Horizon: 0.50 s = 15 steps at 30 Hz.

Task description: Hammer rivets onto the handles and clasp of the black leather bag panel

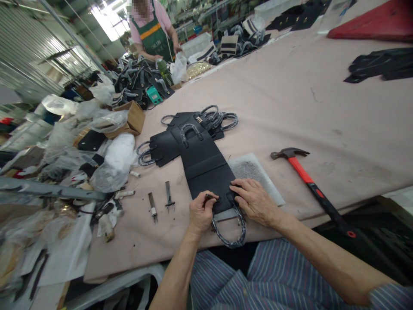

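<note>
At the cloth-covered table's (322, 107) near edge lies a matte black leather panel (206, 168). The left hand (201, 211) pinches its braided loop handle (229, 230); the right hand (254, 200) presses flat, fingers spread.

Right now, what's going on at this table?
Two hands are on a black bag panel lying on a grey pad. The left hand pinches its near edge by the looped handle; the right hand presses flat on it. A hammer lies untouched to the right, two small metal tools to the left. A co-worker stands at the far end.
</note>
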Motion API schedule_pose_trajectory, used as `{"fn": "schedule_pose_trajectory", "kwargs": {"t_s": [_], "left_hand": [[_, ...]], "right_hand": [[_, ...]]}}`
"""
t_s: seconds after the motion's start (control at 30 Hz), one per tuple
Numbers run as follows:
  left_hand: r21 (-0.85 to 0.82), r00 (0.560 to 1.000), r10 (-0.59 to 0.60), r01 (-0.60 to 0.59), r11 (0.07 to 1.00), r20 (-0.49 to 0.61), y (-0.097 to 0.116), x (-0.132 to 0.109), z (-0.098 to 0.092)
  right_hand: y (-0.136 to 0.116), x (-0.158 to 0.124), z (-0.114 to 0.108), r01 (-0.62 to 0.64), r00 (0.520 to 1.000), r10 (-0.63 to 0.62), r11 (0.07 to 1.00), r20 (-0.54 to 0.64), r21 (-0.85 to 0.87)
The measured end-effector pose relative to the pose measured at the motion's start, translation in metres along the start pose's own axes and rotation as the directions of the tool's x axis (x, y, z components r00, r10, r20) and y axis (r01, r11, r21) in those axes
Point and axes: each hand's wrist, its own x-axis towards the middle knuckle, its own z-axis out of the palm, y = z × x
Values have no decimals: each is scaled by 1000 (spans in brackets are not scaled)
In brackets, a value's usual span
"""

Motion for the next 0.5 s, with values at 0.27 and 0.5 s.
{"fn": "schedule_pose_trajectory", "kwargs": {"t_s": [0.27,0.5], "left_hand": [[58,997,47,-51,997,66,2,3,2],[100,991,109,-117,988,80,2,-1,5]], "right_hand": [[35,-5,-31,-109,954,108,994,-281,13],[123,-57,-82,-479,853,380,841,-357,-250]]}}
